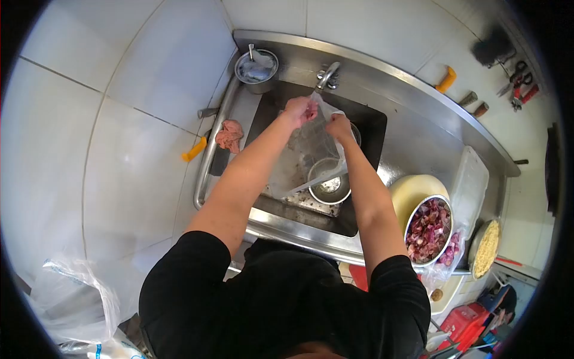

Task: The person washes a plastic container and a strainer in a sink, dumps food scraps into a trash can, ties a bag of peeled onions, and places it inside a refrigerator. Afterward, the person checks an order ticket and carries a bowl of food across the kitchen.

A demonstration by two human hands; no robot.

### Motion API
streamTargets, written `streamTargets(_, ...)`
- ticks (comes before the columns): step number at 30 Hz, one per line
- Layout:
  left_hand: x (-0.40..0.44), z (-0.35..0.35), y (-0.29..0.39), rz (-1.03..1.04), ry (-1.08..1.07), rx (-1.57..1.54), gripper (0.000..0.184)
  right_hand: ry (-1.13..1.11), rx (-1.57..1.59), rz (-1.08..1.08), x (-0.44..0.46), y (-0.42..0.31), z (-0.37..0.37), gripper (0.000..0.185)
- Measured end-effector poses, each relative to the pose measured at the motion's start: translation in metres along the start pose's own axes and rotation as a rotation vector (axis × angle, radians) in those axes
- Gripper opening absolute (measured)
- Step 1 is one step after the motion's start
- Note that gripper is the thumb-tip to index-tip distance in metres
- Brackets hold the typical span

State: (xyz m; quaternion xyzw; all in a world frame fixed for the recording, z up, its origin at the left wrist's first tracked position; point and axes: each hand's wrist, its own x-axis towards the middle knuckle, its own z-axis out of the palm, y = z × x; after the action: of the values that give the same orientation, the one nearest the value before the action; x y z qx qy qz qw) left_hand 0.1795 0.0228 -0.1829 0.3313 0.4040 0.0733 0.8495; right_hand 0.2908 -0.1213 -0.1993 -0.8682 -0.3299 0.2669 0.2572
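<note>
Over the sink point(373, 143) my two hands hold up a clear plastic bag point(320, 134) by its top edge, close below the faucet point(328, 73). My left hand point(301, 110) has its fingers closed on the left side of the rim. On the right side, my right hand point(339, 127) grips the rim too. The bag hangs down between my forearms and looks wet. Beneath its lower right part, a round metal bowl point(330, 186) stands on the dirty sink bottom. Another metal bowl behind my right hand is mostly hidden.
A metal pot point(257, 73) and a pink cloth point(229, 136) sit on the left ledge. At right are a colander of chopped purple pieces point(429, 232), a translucent tray point(470, 182) and a bowl of yellowish shreds point(484, 250). Knives and scissors point(519, 76) hang on the back wall.
</note>
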Motion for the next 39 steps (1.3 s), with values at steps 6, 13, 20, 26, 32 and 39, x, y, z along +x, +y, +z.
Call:
streamTargets(6,-0.026,0.005,0.017,-0.132,0.083,0.483,0.014,0.063,-0.425,-0.077,0.003,-0.066,0.007,0.044)
streamTargets(13,0.003,-0.053,0.002,0.021,0.134,0.738,0.022,0.118,-0.752,-0.145,0.035,-0.096,0.059,0.067)
streamTargets(20,-0.037,-0.133,-0.043,0.049,0.185,1.443,0.050,0.158,-1.005,0.226,0.026,-0.023,0.039,0.072)
streamTargets(26,-0.041,-0.233,-0.166,-0.288,0.515,1.446,0.061,-0.096,-0.231,0.598,-0.007,0.119,0.040,0.071)
streamTargets(32,-0.020,-0.281,-0.191,-0.219,0.513,1.177,0.043,0.084,0.003,0.498,-0.046,0.139,0.040,0.061)
streamTargets(39,-0.065,-0.176,-0.060,0.281,0.558,1.375,0.033,0.299,0.093,0.390,-0.025,0.178,0.039,0.049)
